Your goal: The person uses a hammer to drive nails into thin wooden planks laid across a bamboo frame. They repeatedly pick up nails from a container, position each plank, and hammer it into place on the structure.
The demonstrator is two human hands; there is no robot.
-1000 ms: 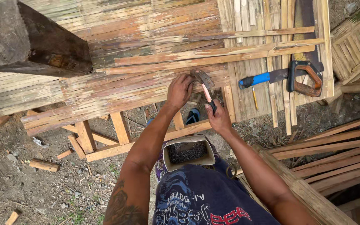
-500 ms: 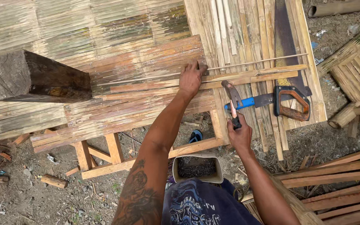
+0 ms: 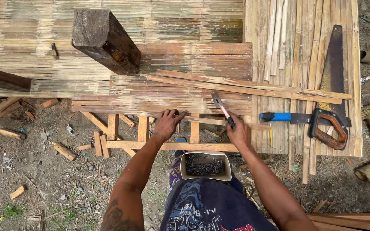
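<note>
A: Right hand (image 3: 239, 133)?
B: Fist wrapped on my small steel-headed hammer (image 3: 222, 109), gripped low on the handle. Light, stiff, head-heavy I'd say.
A: Left hand (image 3: 168, 124)?
B: Fingers spread flat, pressing the thin pale bamboo slat (image 3: 202, 121) beneath. Springy, splintery probably.

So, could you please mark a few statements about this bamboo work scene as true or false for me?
1. The right hand grips a hammer. True.
2. The left hand holds the handsaw. False: it rests on the bamboo panel; the saw lies to the right.
3. The container of nails sits at the person's waist. True.
4. The dark wooden block lies on the ground. False: it sits on the bamboo slats.
</note>
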